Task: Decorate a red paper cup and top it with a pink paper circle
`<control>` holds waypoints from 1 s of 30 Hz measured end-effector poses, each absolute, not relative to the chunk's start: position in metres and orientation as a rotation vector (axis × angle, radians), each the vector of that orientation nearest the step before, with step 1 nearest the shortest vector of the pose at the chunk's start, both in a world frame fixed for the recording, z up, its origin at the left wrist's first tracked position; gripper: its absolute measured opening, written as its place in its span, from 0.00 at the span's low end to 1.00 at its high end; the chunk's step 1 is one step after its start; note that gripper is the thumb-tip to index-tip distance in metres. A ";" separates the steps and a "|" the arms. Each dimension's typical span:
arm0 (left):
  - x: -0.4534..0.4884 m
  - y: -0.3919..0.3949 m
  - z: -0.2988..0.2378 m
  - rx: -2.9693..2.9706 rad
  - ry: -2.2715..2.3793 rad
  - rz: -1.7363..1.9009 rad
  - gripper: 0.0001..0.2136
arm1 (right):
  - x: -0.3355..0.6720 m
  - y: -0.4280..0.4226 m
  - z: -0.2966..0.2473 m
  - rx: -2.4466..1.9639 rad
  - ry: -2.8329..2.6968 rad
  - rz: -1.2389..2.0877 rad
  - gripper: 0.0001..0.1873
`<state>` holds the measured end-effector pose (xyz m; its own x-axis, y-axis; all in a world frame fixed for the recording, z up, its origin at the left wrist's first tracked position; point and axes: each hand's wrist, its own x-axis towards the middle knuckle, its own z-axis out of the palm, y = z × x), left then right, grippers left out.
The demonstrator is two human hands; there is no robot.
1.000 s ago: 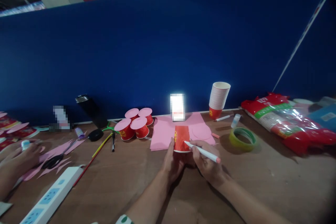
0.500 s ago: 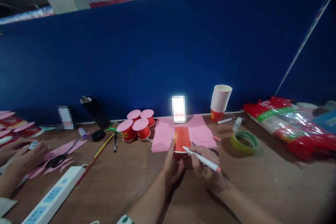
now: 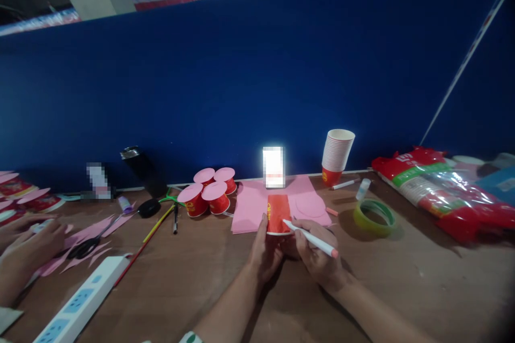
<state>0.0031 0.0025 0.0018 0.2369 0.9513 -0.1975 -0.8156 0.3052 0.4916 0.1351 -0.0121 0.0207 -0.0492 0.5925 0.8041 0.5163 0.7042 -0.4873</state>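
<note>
While the left hand [image 3: 265, 249] is wrapped round the side of a red paper cup [image 3: 278, 213], thumb up along its left wall, the right hand [image 3: 317, 262] is closed in a writing grip on a white marker pen with a pink end cap [image 3: 314, 238]. The pen's tip touches the cup low on its right side, just by the white rim. The cup is held just above the brown wooden worktop [image 3: 193, 278], with its rim turned towards the person, and it overlaps the near edge of a flat pink paper sheet [image 3: 249, 206] that spreads out behind it. A cut pink paper disc [image 3: 309, 204] lies on that sheet, just right of the cup. Left of the cup and a little further back, four upturned red cups topped with pink discs [image 3: 209, 193] stand bunched together. Behind the cup and to the right, a tall stack of white paper cups [image 3: 337, 153] stands by the blue wall panel [image 3: 257, 80]. A ring of green tape [image 3: 375, 214] lies on the worktop well right of the cup, and a red and clear plastic bag [image 3: 434, 187] lies beyond it. Far left of the cup, a co-worker's hands [image 3: 28, 249] rest among pink paper scraps beside black scissors [image 3: 82, 249], and a white power strip [image 3: 76, 303] lies nearer the worktop's front edge.
</note>
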 end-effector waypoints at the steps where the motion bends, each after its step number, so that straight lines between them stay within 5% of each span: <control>1: 0.003 0.003 0.002 0.309 0.500 1.245 0.20 | 0.135 -0.012 0.020 -0.899 -1.699 0.084 0.08; 30: 0.005 0.001 0.004 0.435 0.491 1.213 0.21 | 0.136 -0.012 0.023 -0.886 -1.733 0.087 0.07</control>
